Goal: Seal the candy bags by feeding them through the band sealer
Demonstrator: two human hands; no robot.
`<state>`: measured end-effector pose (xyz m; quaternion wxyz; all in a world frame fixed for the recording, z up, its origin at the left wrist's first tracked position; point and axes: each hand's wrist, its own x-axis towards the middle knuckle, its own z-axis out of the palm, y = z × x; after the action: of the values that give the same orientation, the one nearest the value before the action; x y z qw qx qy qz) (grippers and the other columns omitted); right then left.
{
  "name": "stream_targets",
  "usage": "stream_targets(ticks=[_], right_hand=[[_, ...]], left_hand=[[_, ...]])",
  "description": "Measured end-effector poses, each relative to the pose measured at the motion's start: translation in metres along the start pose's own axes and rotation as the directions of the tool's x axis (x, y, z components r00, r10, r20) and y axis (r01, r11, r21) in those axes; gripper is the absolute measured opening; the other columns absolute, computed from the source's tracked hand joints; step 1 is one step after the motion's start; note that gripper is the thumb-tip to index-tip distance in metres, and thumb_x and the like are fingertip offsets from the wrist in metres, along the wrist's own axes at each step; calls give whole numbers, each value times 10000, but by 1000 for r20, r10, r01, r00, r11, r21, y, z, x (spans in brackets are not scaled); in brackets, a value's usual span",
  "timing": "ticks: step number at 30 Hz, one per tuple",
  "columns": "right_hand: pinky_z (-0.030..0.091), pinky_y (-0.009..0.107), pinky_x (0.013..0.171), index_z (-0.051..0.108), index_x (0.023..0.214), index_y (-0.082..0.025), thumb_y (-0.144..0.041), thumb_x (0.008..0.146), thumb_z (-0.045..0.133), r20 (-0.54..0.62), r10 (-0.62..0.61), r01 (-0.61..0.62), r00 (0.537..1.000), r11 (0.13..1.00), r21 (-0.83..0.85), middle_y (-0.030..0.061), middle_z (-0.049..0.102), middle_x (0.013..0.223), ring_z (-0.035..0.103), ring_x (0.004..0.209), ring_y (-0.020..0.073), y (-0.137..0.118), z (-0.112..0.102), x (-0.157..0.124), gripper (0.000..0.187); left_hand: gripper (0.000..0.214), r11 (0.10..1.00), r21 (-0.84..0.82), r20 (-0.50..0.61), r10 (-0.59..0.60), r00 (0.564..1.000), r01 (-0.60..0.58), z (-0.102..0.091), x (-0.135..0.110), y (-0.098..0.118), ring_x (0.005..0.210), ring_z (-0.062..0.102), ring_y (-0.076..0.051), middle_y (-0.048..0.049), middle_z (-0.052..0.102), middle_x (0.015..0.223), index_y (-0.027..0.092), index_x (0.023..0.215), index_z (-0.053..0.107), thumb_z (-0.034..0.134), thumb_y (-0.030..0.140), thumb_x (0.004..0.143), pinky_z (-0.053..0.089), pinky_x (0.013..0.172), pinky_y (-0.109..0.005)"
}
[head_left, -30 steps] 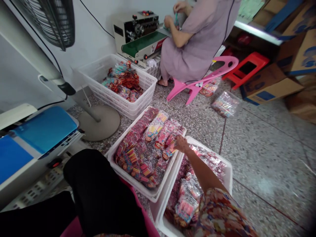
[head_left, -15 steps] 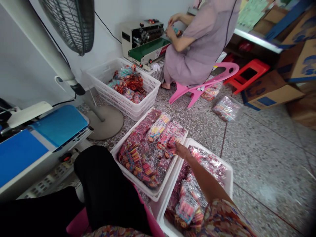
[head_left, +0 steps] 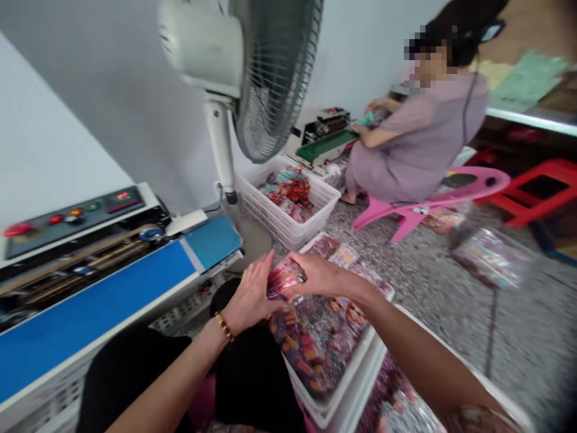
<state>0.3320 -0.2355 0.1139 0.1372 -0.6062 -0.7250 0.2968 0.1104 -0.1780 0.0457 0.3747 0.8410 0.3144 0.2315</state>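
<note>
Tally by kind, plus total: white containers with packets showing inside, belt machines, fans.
White containers: 3 (perforated basket, near tub, right tub)
Belt machines: 2 (blue-belt machine, green-belt machine)
Fans: 1 (standing fan)
Total: 6

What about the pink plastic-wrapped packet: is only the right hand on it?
No, the left hand and right hand are both on the pink plastic-wrapped packet, one at each side.

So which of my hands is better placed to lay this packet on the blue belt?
Probably your left hand. The packet is between it and your right hand, but the left is on the side toward the blue belt, while the right is on the side away from it.
</note>
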Motion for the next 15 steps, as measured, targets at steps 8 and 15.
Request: stream_targets(ticks=[8,15], right_hand=[[475,408,1012,429,1457,-257,-426,678,856,-127,-209,244,970,826,508,112,547,1444,585,1245,272,-52,2,114,904],[549,420,960,598,1277,-272,-375,688,839,-57,-226,174,972,538,825,42,703,1212,659,1136,264,-48,78,170,645]], left_hand=[[676,802,-558,-165,-359,919,213,-86,-7,-27,1021,668,-270,-85,710,1136,158,1231,615,876,421,666,548,925,-373],[634,738,-668,-271,-365,891,100,-119,2,-53,1012,672,-272,-91,718,1120,168,1199,655,880,462,683,563,902,-367]])
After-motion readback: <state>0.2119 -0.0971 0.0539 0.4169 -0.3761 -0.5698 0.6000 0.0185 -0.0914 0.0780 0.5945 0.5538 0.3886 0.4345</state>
